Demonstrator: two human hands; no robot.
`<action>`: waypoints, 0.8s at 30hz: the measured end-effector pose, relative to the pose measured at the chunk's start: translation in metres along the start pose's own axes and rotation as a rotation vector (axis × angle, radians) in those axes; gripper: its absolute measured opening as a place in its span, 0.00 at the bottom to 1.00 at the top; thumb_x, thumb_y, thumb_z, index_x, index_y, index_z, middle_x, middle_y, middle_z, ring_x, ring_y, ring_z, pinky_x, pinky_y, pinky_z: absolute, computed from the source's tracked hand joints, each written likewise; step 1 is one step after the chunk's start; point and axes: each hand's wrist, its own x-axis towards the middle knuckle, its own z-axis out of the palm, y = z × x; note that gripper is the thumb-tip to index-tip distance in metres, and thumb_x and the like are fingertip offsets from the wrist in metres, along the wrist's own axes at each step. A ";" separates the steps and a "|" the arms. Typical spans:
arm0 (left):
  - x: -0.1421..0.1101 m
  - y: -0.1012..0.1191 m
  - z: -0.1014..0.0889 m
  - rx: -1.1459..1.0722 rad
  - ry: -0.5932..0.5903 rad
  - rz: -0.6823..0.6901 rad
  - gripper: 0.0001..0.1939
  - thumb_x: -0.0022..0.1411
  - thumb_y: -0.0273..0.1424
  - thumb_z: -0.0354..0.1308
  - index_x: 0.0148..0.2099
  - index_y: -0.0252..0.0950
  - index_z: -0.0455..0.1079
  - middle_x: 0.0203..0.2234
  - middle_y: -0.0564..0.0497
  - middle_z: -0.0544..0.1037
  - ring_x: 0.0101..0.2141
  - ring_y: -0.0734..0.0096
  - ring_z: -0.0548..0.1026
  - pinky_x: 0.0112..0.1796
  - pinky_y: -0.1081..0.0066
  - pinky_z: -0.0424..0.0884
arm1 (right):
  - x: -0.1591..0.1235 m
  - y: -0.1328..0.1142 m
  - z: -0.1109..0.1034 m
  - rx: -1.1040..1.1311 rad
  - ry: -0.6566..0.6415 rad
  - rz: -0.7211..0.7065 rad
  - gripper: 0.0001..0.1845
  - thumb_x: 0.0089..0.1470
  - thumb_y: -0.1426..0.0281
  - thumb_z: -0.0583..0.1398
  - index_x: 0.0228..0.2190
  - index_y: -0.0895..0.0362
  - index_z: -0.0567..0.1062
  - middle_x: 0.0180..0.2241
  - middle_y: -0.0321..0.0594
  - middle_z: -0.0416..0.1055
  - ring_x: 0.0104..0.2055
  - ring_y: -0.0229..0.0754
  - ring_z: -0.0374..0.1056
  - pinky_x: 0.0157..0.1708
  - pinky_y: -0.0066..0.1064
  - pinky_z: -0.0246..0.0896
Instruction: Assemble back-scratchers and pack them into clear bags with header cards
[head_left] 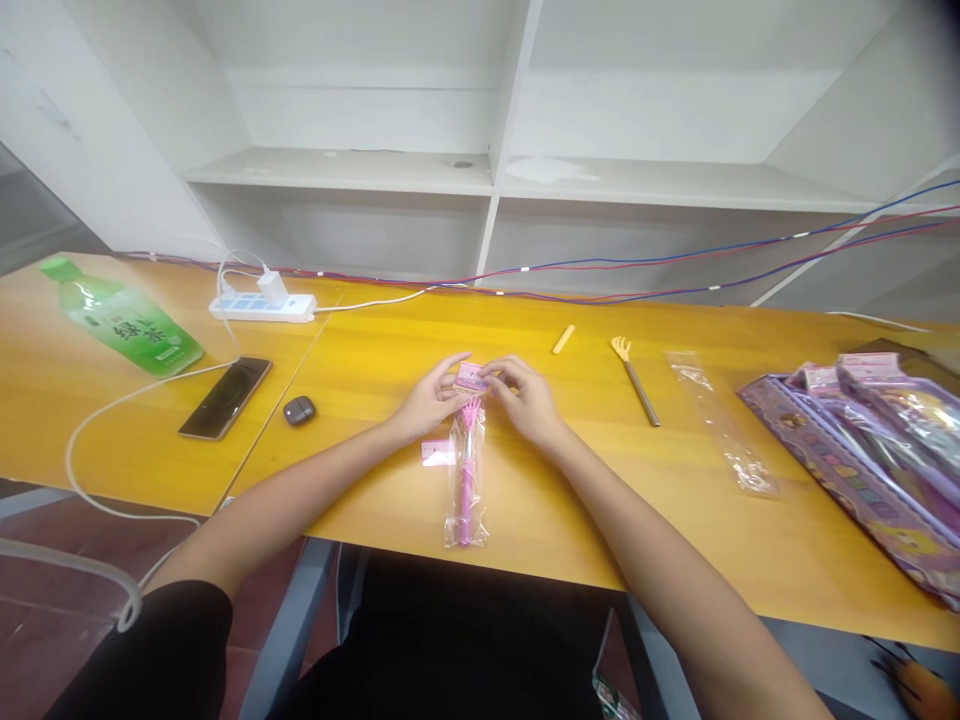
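Observation:
A pink back scratcher (466,490) lies in a clear plastic bag (451,532) on the table in front of me, its claw end pointing away. At the bag's top is a small pink printed card (471,376). My left hand (433,402) pinches the card's left side between thumb and fingers. On the other side, my right hand (529,402) is closed with its fingertips at the card's right edge. A second pink card (436,453) rests on the table, partly beside the bag.
To the right lie a back scratcher with a yellow claw (636,382), a short yellow stick (563,340), a clear plastic sleeve (724,425) and a purple box (832,480) of several wrapped items. Leftward are a phone (226,398), dark fob (300,410), green bottle (127,318) and power strip (262,306).

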 end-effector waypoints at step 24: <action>0.007 -0.013 -0.009 0.004 0.218 -0.009 0.26 0.57 0.48 0.73 0.41 0.36 0.65 0.34 0.51 0.80 0.33 0.70 0.80 0.33 0.73 0.73 | 0.002 0.003 0.003 0.580 0.041 0.340 0.25 0.60 0.43 0.63 0.30 0.52 0.70 0.23 0.31 0.61 0.23 0.38 0.59 0.27 0.32 0.56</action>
